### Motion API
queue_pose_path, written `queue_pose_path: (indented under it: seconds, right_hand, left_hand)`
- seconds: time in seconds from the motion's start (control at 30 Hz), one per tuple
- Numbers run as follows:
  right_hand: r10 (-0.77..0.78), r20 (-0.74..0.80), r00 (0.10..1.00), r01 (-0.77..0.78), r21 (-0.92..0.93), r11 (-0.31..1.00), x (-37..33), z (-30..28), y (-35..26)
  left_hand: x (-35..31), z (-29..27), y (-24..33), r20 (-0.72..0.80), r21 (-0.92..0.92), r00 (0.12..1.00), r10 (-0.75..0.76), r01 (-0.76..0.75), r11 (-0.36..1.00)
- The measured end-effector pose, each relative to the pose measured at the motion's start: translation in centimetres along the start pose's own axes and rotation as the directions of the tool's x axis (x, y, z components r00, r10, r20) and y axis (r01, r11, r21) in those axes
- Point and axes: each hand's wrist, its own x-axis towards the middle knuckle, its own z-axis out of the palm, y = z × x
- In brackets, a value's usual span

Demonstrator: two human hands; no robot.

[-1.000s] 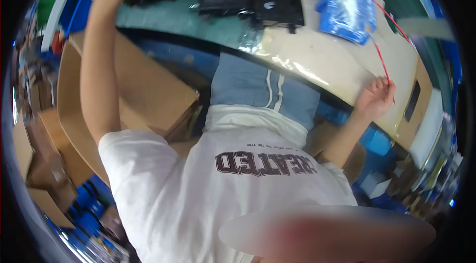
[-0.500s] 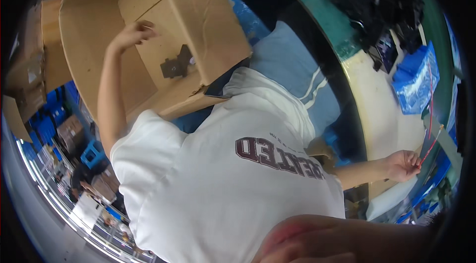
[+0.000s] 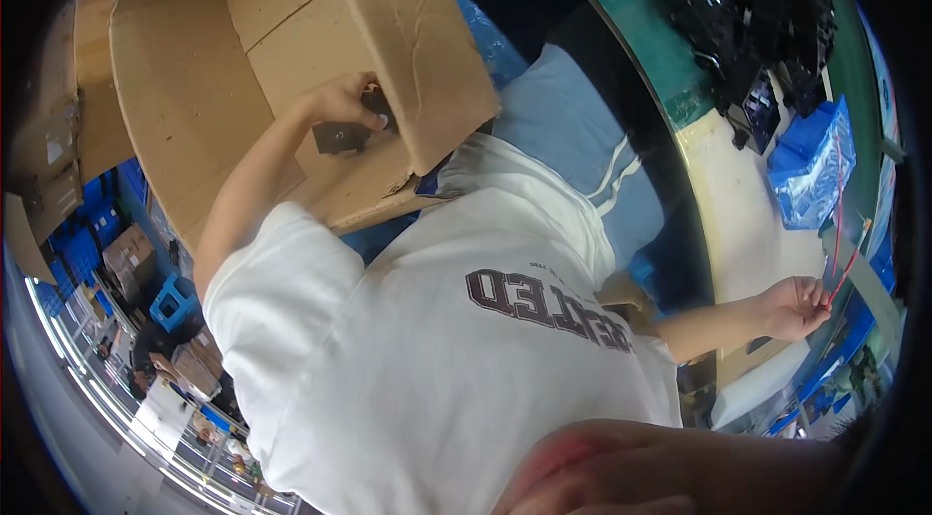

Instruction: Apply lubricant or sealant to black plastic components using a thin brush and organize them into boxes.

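Inside a tall open cardboard box [image 3: 417, 59], my left hand [image 3: 342, 99] is closed round a black plastic part [image 3: 377, 107]. Its fingertips are partly hidden against the part. Another black piece [image 3: 340, 136] sits just below that hand on the box's bottom; whether the two are joined, I cannot tell. Far to the right, my right hand [image 3: 798, 307] pinches a thin red wire [image 3: 847, 270] between thumb and fingers. The wire rises from the fingertips, and a second red strand runs up past a blue plastic bag [image 3: 814, 166].
A heap of black parts with shiny metal pieces [image 3: 748, 10] lies on the green-topped bench [image 3: 646, 39] at the upper right. A white roll [image 3: 762, 384] is below my right forearm. More cardboard boxes [image 3: 102, 88] and a blue stool [image 3: 173, 301] stand at the left.
My left hand has moved right and down inside the box, onto the black part. The right hand still pinches the red wire and has shifted slightly upward.
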Motion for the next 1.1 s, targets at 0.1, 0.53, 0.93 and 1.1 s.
queue_pose_path:
  seconds: [0.1,0.53,0.93,1.1]
  right_hand:
    - [0.001,-0.021,1.0,-0.001,0.016,1.0,-0.2,-0.7,-0.3]
    - [-0.054,-0.175,0.983,0.068,0.076,0.995,-1.7,-2.9,1.2]
    - [-0.242,0.042,0.969,0.222,-0.571,0.791,-2.1,-0.6,2.8]
    - [-0.138,-0.038,0.99,0.063,-0.748,0.661,-1.9,1.7,4.5]
  left_hand:
    - [-1.6,-2.4,2.4,-0.001,-0.008,0.987,-0.159,0.159,0.987]
    - [-13.4,-13.1,1.9,-0.634,-0.699,0.697,0.335,-0.702,0.138]
    - [-9.5,-8.9,23.3,-0.362,-0.798,0.565,0.741,-0.599,0.066]
    - [-5.5,-4.2,29.9,-0.072,-0.861,0.5,0.863,-0.468,0.2]
